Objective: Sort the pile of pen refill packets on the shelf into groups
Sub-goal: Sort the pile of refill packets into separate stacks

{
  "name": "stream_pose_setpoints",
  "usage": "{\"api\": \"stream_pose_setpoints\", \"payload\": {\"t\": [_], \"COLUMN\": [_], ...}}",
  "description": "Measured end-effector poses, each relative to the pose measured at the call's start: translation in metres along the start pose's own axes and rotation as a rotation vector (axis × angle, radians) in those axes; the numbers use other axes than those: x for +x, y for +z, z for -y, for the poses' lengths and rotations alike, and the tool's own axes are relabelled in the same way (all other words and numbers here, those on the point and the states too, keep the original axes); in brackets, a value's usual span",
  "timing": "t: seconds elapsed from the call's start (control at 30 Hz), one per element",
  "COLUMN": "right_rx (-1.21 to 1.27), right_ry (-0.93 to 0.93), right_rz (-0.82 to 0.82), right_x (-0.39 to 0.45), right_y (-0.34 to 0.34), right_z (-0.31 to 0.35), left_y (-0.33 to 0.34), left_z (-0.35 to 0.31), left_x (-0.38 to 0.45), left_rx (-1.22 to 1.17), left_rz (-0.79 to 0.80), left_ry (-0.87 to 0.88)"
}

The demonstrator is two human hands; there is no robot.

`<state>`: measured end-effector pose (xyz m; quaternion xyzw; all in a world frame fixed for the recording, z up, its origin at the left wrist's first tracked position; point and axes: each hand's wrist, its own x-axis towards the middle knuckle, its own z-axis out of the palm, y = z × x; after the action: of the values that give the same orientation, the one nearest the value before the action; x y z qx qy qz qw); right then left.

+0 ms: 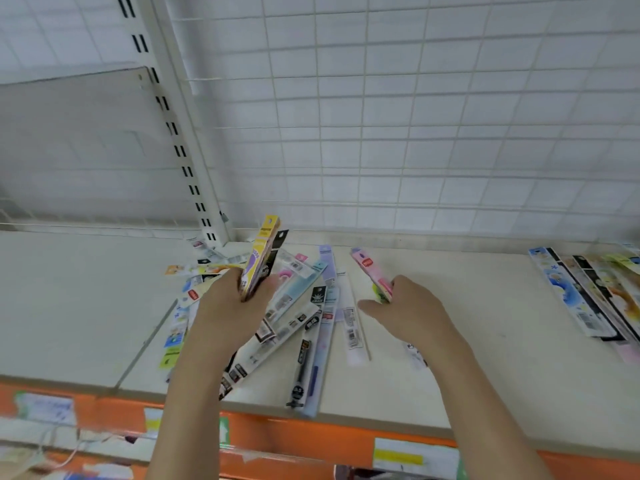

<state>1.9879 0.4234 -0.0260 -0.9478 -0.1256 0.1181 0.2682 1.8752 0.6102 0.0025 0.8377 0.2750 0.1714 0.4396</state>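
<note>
left hand grips upright packets; right hand pinches pink packet above pile.

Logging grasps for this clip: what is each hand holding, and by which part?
Left hand grips a small stack of packets by its lower end. Right hand pinches one pink packet at its near end.
</note>
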Motion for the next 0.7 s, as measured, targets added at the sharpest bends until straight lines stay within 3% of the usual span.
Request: {"api": "stream_pose_setpoints", "payload": {"t": [0.13,0.5,0.7], "right_rx": [-0.017,-0.031,0.016], "right_ry": [0.01,0.124,0.148], "right_rz": [0.089,0.118,0.001], "right_x": [-0.004,-0.007,-0.006], "right_y": [0.021,0.011,-0.004], "right_z": [0.018,0.019,0.005], "left_y": [-0.02,-0.021,-0.013], "left_z": [0.014,0.035,0.042], "left_x": [0.005,0.022,0.027], "left_rx": [0.09,0.253,0.252], "left_rz": [0.037,0.21,0.164], "left_ry": [-0.03,-0.065,-0.056]}}
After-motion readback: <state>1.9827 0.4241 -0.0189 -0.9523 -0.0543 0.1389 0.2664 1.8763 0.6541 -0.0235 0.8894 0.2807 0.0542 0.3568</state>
